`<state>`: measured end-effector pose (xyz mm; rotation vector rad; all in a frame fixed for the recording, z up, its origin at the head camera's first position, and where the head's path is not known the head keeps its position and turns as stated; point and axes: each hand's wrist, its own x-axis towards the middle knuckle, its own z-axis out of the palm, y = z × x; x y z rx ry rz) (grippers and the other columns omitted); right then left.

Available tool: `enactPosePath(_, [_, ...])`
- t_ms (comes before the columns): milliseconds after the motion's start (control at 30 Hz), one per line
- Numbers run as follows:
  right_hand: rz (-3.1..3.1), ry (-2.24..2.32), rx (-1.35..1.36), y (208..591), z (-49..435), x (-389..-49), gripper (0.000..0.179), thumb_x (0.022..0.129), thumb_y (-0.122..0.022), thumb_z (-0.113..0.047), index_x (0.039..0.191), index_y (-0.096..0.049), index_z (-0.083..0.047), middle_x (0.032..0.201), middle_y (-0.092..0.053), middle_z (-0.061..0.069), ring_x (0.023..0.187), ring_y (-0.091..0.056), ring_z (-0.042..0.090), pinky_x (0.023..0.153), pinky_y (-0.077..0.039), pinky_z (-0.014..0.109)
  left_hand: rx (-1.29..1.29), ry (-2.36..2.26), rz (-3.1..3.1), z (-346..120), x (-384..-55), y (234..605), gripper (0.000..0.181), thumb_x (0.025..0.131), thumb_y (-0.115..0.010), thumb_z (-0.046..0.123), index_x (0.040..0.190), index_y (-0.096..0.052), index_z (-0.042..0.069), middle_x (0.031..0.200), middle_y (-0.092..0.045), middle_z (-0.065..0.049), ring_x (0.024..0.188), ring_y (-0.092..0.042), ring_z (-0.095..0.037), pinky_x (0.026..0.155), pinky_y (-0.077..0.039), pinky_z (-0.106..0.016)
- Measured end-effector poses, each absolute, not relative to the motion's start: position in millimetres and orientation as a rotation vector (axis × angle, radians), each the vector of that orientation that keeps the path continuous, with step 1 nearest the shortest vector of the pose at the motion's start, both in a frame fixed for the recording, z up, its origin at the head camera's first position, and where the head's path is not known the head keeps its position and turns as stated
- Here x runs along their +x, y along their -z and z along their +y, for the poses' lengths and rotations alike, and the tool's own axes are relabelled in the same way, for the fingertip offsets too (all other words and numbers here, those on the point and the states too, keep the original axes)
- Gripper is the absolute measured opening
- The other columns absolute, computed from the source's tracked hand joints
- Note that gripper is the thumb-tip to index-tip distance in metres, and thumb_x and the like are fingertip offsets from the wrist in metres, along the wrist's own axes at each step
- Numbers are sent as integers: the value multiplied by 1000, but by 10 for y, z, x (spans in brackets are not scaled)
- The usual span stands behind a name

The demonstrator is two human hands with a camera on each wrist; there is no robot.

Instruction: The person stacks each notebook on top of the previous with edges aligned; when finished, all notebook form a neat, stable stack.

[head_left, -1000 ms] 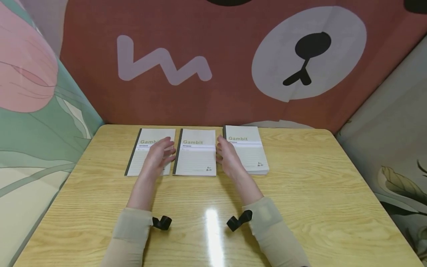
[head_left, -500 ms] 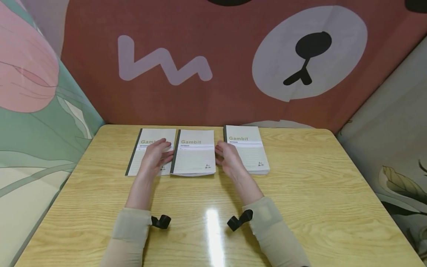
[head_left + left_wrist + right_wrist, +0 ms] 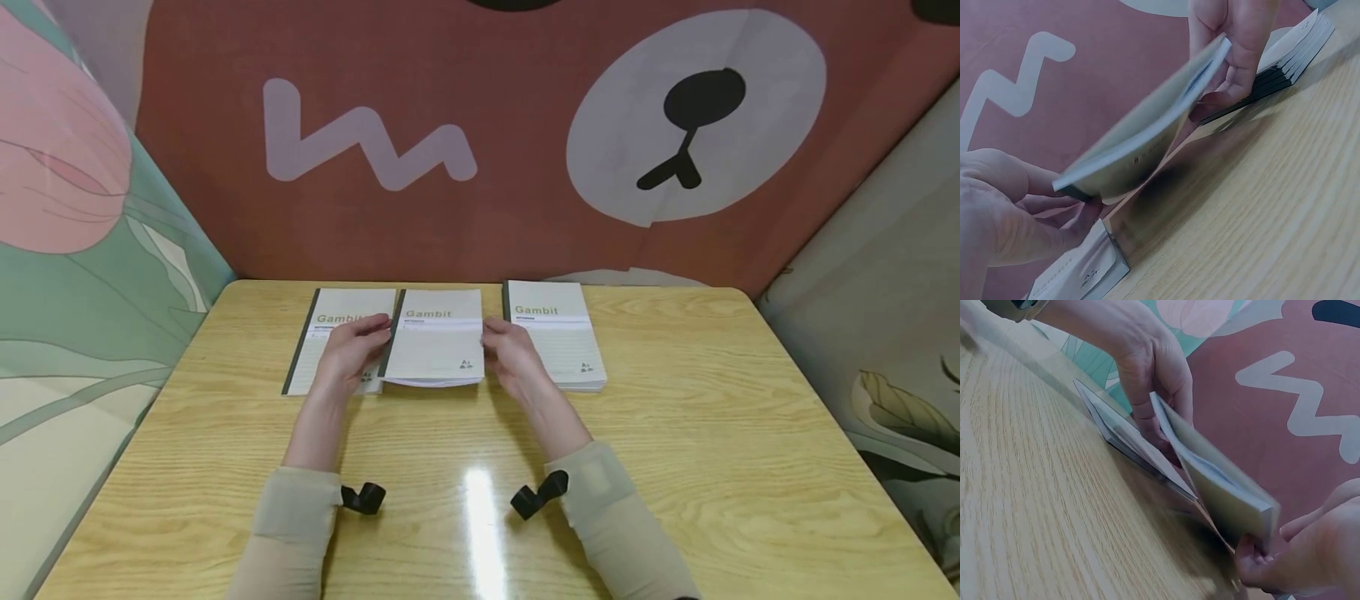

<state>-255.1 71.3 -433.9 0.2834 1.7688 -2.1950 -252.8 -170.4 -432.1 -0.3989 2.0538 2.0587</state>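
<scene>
A white notebook (image 3: 435, 346) with a dark spine and "Gambit" on its cover is raised off the table, near edge tilted up. My left hand (image 3: 347, 354) grips its spine side, and my right hand (image 3: 513, 350) holds the opposite edge. In the left wrist view, daylight shows between the lifted notebook (image 3: 1141, 134) and the tabletop. Fingertips curl under its edge in the right wrist view, where the notebook (image 3: 1225, 494) appears from below. A matching notebook (image 3: 303, 367) lies to the left, partly behind my left hand. To the right sits a stack of similar notebooks (image 3: 562, 346).
All of it is on a light wooden table (image 3: 675, 467). Its far edge meets a red printed wall (image 3: 450, 242). Patterned side walls flank the table left and right. The side notebooks lie close to both hands.
Both hands have closed in on the middle notebook's sides and gripped it. It has shifted slightly left and risen off the table. The outer notebooks have stayed put.
</scene>
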Motion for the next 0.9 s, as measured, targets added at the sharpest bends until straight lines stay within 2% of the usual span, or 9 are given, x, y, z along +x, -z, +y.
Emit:
enactPosePath(67, [1788,2219,276,4328,704,-2542,57,104,-46,3,159,-31,2,160,-42,20,132,-50,27,108,-47,38,-397,-2068,2057,-1705,-2530,4305,56,102,-57,1,156,-41,1,159,-47,-18,142,-49,-24,114,-49,-27])
enactPosePath(133, [1807,2240,278,4314,702,-2529,59,101,-47,6,158,-34,1,161,-41,19,124,-54,24,100,-50,34,-401,-2077,2056,-1708,-2527,4291,59,101,-59,0,156,-40,1,158,-48,-18,141,-51,-24,110,-51,-22])
enactPosePath(233, [1808,2260,299,4292,709,-2511,60,100,-50,7,157,-38,-3,161,-43,15,106,-59,16,88,-53,27,-419,-2093,2054,-1705,-2500,4273,59,101,-60,2,156,-40,1,157,-48,-19,141,-50,-22,111,-50,-21])
enactPosePath(300, [1821,2260,308,4271,730,-2501,59,100,-51,7,157,-40,-4,161,-45,13,100,-59,14,87,-53,25,-418,-2093,2063,-1687,-2474,4252,58,101,-60,4,156,-41,2,157,-48,-17,141,-50,-21,114,-48,-24])
enactPosePath(467, [1815,2296,326,4173,883,-2500,54,103,-52,2,155,-45,-7,159,-47,10,127,-54,16,108,-47,31,-331,-2121,2072,-1539,-2443,4169,53,103,-59,7,154,-46,3,157,-48,-15,142,-49,-20,118,-46,-30])
enactPosePath(533, [1778,2336,340,4124,978,-2512,53,104,-51,1,155,-45,-7,160,-47,10,135,-50,17,112,-45,31,-291,-2153,2058,-1438,-2438,4129,52,103,-60,8,153,-47,3,157,-49,-14,142,-50,-20,117,-47,-29])
enactPosePath(600, [1751,2372,352,4076,1084,-2523,52,104,-50,1,155,-45,-7,159,-48,11,130,-54,19,107,-49,29,-258,-2200,2029,-1323,-2432,4086,51,102,-60,7,152,-48,1,155,-52,-14,142,-51,-20,115,-49,-29])
enactPosePath(733, [1756,2388,350,4008,1339,-2539,52,105,-48,0,156,-43,-7,161,-46,10,116,-58,11,91,-53,20,-222,-2294,1973,-1048,-2422,4031,49,102,-60,4,150,-50,0,149,-56,-16,135,-56,-21,109,-52,-30])
enactPosePath(900, [1773,2373,327,4010,1673,-2543,53,106,-46,-2,158,-40,-9,166,-39,8,118,-56,8,87,-52,16,-207,-2281,2017,-679,-2415,4040,49,101,-58,4,149,-51,1,143,-58,-16,127,-57,-22,108,-52,-36])
